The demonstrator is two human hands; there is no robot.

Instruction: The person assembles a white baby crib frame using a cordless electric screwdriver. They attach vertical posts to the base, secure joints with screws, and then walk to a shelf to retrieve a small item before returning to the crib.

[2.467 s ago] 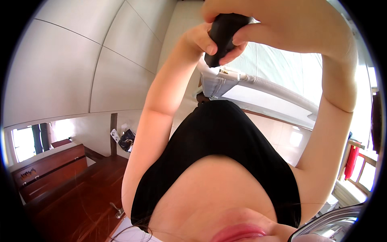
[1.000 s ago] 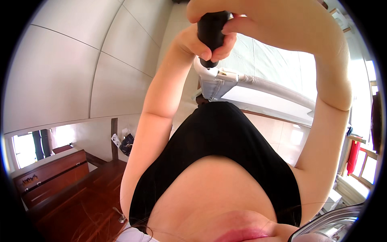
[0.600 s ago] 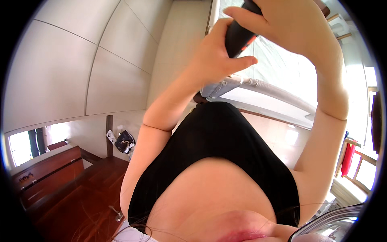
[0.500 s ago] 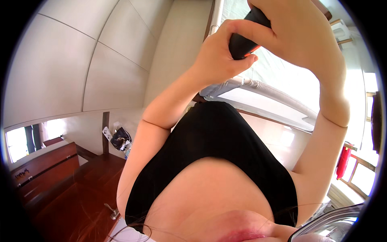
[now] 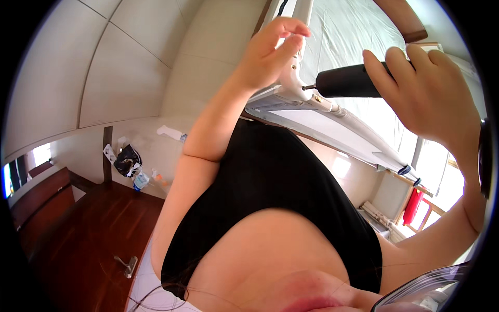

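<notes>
My right hand [image 5: 429, 86] is wrapped round a black electric screwdriver [image 5: 345, 81], held roughly level. The tool's thin metal bit points left and meets the rounded white corner piece [image 5: 292, 86] of a rail frame, at or very near a small hole or screw there. Just above that corner, my left hand [image 5: 267, 54] is closed in a pinch beside the white upright rail, thumb and forefinger tips almost together. Whatever lies between those fingertips, if anything, is too small to make out. Grey-white fabric wraps the lower rail [image 5: 358, 127] running off to the right.
Behind the rails lies a bed surface with a pale sheet [image 5: 338, 36]. Pale cabinet panels [image 5: 125, 62] stand at the left. A dark wooden door [image 5: 99, 229] with a metal handle is at lower left, near a black bag [image 5: 127, 160] and small packages. Something red [image 5: 413, 207] hangs at the right.
My hands have come apart; both were at the screwdriver before. The right hand has carried it lower, turning it level with its bit at the frame corner. My left hand has let go of it.
</notes>
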